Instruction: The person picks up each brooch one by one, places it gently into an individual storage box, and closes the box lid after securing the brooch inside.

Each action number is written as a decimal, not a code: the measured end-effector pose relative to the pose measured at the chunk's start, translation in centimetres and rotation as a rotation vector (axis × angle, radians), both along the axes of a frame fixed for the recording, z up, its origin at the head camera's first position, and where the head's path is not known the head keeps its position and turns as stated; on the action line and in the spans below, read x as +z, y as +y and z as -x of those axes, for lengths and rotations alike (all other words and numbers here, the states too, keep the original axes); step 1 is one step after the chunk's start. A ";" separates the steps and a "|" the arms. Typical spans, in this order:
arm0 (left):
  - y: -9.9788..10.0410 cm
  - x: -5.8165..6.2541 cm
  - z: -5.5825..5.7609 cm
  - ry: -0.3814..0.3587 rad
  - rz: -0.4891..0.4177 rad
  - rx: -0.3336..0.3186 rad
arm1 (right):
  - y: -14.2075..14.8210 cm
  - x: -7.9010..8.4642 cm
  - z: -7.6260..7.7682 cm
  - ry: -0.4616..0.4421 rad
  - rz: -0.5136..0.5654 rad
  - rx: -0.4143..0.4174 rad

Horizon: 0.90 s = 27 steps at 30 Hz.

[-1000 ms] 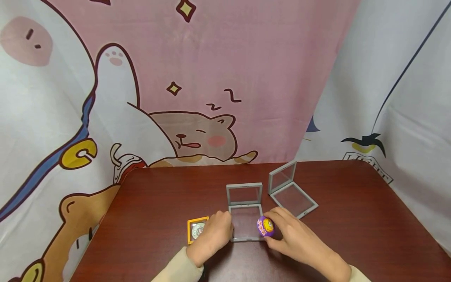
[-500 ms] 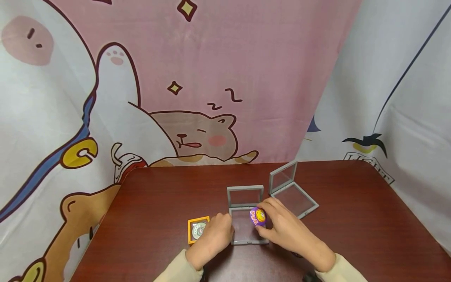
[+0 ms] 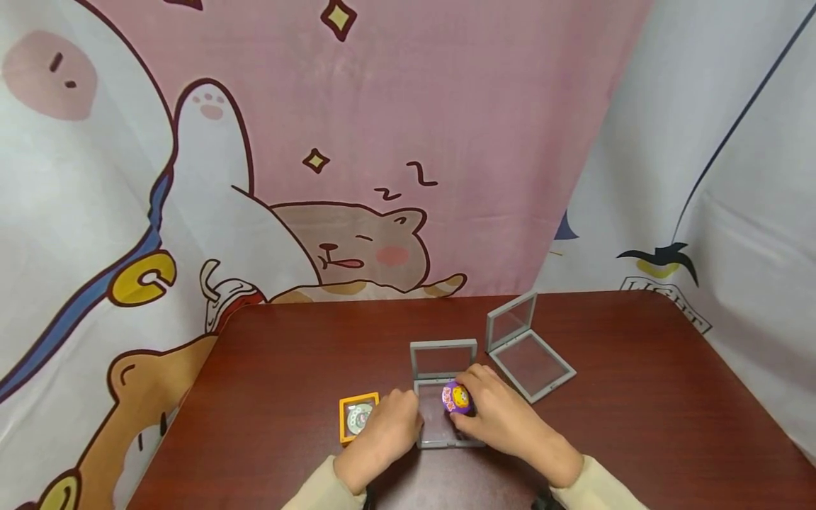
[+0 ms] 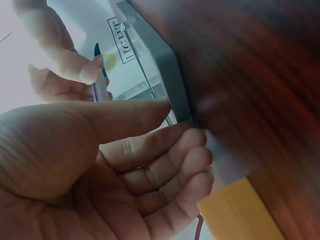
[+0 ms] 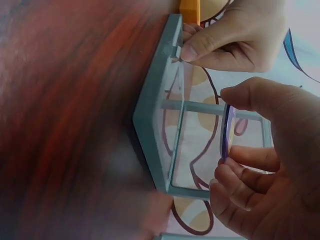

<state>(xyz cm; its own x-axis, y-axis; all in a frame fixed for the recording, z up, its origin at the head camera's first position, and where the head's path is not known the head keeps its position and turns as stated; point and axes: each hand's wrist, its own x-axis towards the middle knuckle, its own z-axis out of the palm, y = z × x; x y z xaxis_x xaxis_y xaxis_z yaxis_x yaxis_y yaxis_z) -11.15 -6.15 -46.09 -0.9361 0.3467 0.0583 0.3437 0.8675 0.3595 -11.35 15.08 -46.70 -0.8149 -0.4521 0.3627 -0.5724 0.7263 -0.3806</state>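
A grey hinged display frame (image 3: pixel 449 445) with clear film stands unfolded on the table, its far half upright. My left hand (image 3: pixel 392 423) pinches the near half's left edge; in the left wrist view the thumb and index finger meet the grey rim (image 4: pixel 172 85). My right hand (image 3: pixel 503 418) holds a round purple badge (image 3: pixel 456 397) with a yellow cartoon figure, thumb on one edge and fingertips on the other. The badge is over the near half, tilted. In the right wrist view the badge (image 5: pixel 228 131) appears edge-on, apart from the film.
Left of my left hand lies a small yellow frame (image 3: pixel 342 421) with a pale round disc (image 3: pixel 359 418) inside. A second grey frame (image 3: pixel 553 387) stands unfolded at the back right. Patterned cloth (image 3: pixel 497 142) hangs behind the brown table (image 3: pixel 669 397).
My right hand has carried the badge leftward from the frame's right edge to over its near half. The grey frame has shifted slightly toward me. My left hand stays at its edge.
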 end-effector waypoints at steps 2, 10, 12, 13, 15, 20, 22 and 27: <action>0.0 0.1 0.0 -0.006 -0.003 0.000 | -0.2 -0.3 0.1 -0.007 -0.005 0.002; -0.1 0.1 0.2 -0.006 -0.004 -0.020 | -0.9 -1.0 0.2 -0.061 -0.052 0.000; -0.1 0.1 0.2 -0.009 -0.005 -0.021 | -1.0 -1.0 0.2 -0.079 -0.068 -0.001; -0.2 0.1 0.2 -0.009 -0.005 -0.020 | -1.0 -1.1 0.2 -0.085 -0.076 -0.002; -0.2 0.1 0.2 -0.011 -0.005 -0.019 | -1.1 -1.1 0.2 -0.094 -0.089 -0.001; -0.2 0.0 0.1 -0.016 -0.005 -0.022 | -1.1 -1.1 0.2 -0.108 -0.110 0.000; -0.2 0.0 0.1 -0.018 -0.006 -0.024 | -1.2 -1.2 0.3 -0.109 -0.116 -0.003; -0.2 0.0 0.1 -0.014 -0.014 -0.026 | -1.3 -1.2 0.3 -0.114 -0.132 -0.012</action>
<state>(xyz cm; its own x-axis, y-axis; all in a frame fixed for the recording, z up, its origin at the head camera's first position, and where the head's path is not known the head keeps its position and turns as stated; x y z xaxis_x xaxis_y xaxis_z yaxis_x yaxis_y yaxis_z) -11.25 -6.39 -46.04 -0.9276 0.3702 0.0498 0.3608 0.8534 0.3762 -11.61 13.76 -47.91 -0.8529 -0.4796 0.2062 -0.5221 0.7808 -0.3432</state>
